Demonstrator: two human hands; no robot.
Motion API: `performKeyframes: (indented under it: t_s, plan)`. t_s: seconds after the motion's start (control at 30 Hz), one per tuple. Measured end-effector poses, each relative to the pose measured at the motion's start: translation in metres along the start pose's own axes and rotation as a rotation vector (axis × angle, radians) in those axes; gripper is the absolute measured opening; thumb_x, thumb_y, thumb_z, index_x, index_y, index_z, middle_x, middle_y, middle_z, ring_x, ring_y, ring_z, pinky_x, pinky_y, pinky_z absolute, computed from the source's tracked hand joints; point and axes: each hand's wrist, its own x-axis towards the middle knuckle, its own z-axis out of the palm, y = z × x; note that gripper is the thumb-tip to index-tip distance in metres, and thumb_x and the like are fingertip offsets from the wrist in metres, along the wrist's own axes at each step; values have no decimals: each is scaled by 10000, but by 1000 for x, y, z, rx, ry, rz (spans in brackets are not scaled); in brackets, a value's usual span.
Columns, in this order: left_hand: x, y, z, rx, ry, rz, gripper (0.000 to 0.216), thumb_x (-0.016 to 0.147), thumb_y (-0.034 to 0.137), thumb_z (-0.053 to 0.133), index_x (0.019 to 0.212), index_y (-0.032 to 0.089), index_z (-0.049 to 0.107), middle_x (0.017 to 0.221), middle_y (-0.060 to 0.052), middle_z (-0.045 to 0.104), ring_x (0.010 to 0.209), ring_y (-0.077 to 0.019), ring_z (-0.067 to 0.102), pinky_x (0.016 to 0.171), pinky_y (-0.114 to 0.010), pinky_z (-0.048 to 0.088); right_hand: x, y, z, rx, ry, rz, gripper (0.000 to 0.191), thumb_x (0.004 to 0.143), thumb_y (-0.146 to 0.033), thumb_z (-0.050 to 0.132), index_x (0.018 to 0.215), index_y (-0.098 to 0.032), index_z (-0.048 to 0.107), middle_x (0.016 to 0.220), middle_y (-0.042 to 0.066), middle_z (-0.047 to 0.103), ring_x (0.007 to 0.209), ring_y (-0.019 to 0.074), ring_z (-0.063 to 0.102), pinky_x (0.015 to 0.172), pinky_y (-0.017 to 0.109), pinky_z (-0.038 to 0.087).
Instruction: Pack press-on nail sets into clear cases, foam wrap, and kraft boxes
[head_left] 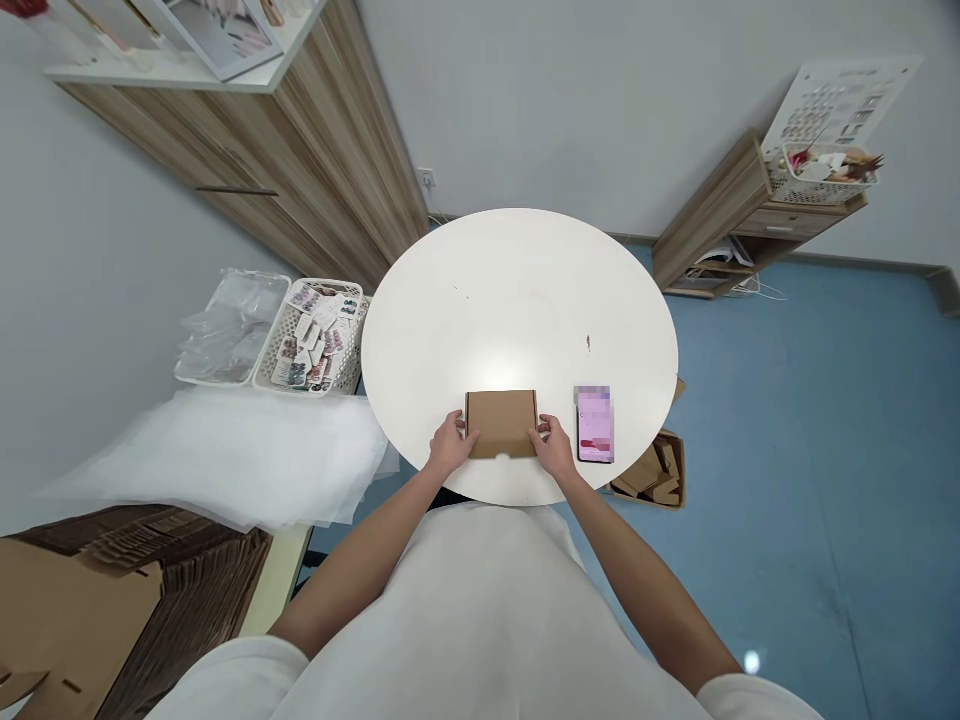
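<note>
A small brown cardboard box (501, 420), with its lid down, lies at the near edge of the round white table (517, 290). My left hand (452, 443) grips its left side, thumb over the front corner. On the opposite side my right hand (553, 446) holds the box the same way, fingers along the edge and thumb on top. Whatever is inside the box is hidden. A phone (595, 425) with a lit pinkish screen, partly blurred, rests to the right of my right hand.
Left of the table stand a white basket (349, 365) of small packaged cards and a bin of clear plastic bags (232, 325). White sheets (240, 455) and stacked flat cardboard (82, 610) lie nearer. An open carton (660, 470) of cardboard pieces sits on the floor at right.
</note>
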Motion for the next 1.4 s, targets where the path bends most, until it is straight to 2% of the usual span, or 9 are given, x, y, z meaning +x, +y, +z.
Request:
performKeyframes:
  t_s: [0.1, 0.2, 0.43, 0.7, 0.8, 0.9, 1.13, 1.27, 1.4]
  plan:
    - [-10, -2, 3, 97, 98, 58, 458, 779, 371, 474, 1206, 217, 409, 1195, -98, 518, 1116, -267, 436, 907, -438, 310, -8, 3, 1, -41, 34, -84, 500, 744, -417, 459, 1190, -202, 388, 1093, 79, 528, 913, 195, 529, 799, 344, 420]
    - [-22, -7, 6, 168, 126, 123, 446, 784, 356, 458, 1211, 233, 424, 1264, -96, 461, 1195, -281, 345, 947, -460, 252, -18, 8, 2, -151, 46, -186, 528, 723, -405, 501, 1196, -201, 384, 1168, 87, 492, 1101, 237, 428, 908, 378, 358]
    - [-32, -17, 1, 163, -43, 211, 740, 714, 246, 495, 1366, 244, 144, 1245, -91, 466, 1169, -267, 381, 950, -451, 240, -27, 19, 11, -390, -43, -281, 735, 682, -291, 575, 1321, -211, 222, 1172, 91, 490, 1138, 274, 404, 977, 431, 277]
    - [-30, -27, -17, 55, -120, 366, 849, 641, 217, 567, 1368, 214, 128, 1197, -108, 438, 1130, -245, 419, 895, -344, 353, -41, 6, 10, -394, -128, -294, 743, 726, -96, 448, 1376, -222, 109, 1155, 97, 486, 1088, 218, 465, 872, 344, 406]
    - [-29, -32, -25, 80, -119, 410, 831, 636, 226, 587, 1358, 196, 177, 1065, -90, 477, 1007, -233, 490, 823, -319, 399, -51, -6, 5, -363, -162, -319, 734, 742, -126, 473, 1383, -196, 122, 1125, 113, 517, 1059, 226, 490, 866, 358, 412]
    - [-26, -32, -35, 172, -102, 459, 714, 687, 232, 538, 1336, 176, 246, 966, -87, 501, 912, -230, 522, 755, -318, 419, -59, -18, -4, -268, -236, -332, 710, 741, -149, 506, 1369, -253, 191, 1112, 79, 559, 1025, 223, 524, 859, 370, 413]
    - [-10, -6, -68, 257, -132, 530, 370, 744, 194, 453, 1107, 211, 522, 883, -81, 613, 859, -269, 568, 710, -345, 419, -48, -40, -29, -90, -293, -221, 550, 699, -246, 603, 1231, -285, 471, 1018, 43, 644, 916, 237, 587, 802, 372, 431]
    - [3, 5, -81, 181, -139, 452, 375, 722, 243, 526, 1095, 214, 519, 886, -60, 644, 880, -255, 579, 713, -330, 435, -35, -55, -44, -91, -352, -200, 478, 704, -331, 609, 1171, -256, 539, 811, 30, 693, 866, 236, 603, 773, 357, 436]
    - [11, 5, -84, 204, -235, 434, 415, 721, 197, 535, 1131, 211, 471, 937, -43, 650, 891, -196, 591, 706, -272, 450, -29, -64, -51, -164, -418, -174, 481, 775, -376, 519, 1226, -215, 487, 830, 37, 696, 906, 204, 604, 806, 316, 427]
